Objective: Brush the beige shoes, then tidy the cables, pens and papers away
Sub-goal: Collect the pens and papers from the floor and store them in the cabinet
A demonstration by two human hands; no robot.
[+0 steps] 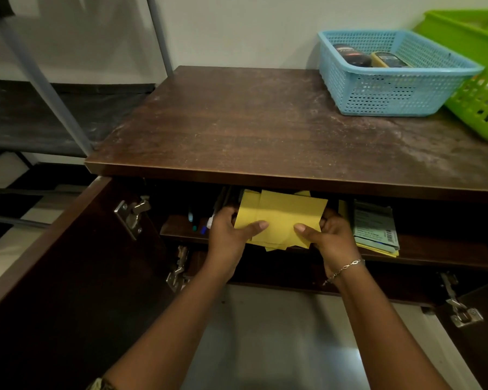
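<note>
A stack of yellow papers (282, 215) sits at the front of the upper shelf (434, 249) inside the open dark wooden cabinet. My left hand (231, 235) grips its left edge, thumb on top. On the other side my right hand (330, 237), with a bracelet at the wrist, holds the right edge. Several pens (199, 220) lie on the same shelf just left of my left hand. No shoes or cables are in view.
A second paper pile with a barcode label (375, 229) lies right of the yellow stack. On the cabinet top (251, 128) stand a blue basket (392, 77) holding dark items and a green basket (479, 80). Both cabinet doors (68, 263) hang open. A grey-poled rack (40, 108) stands left.
</note>
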